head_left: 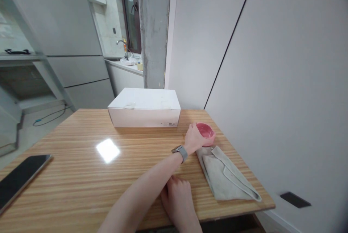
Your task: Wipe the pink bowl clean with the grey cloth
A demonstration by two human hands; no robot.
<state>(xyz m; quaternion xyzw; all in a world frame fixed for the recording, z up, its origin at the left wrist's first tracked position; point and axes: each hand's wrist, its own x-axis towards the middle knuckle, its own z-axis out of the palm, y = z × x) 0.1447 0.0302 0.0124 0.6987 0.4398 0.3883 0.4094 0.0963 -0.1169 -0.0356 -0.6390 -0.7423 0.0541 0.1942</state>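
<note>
A pink bowl (206,133) stands upright near the table's right side, and I look into its hollow. My left hand (194,138), with a grey-banded watch (181,152) at the wrist, reaches across to it and grips its near left wall. Under the left forearm, my right hand (179,195) rests on the table close to the front edge, its fingers curled in; nothing shows in it. A folded beige cloth (231,176) lies just in front of the bowl, to the right of my right hand.
A white box (145,111) sits at the back of the wooden table (81,189). At the left edge lies a dark phone (23,176). The white wall (272,80) runs close along the table's right side. Behind are a fridge and a sink.
</note>
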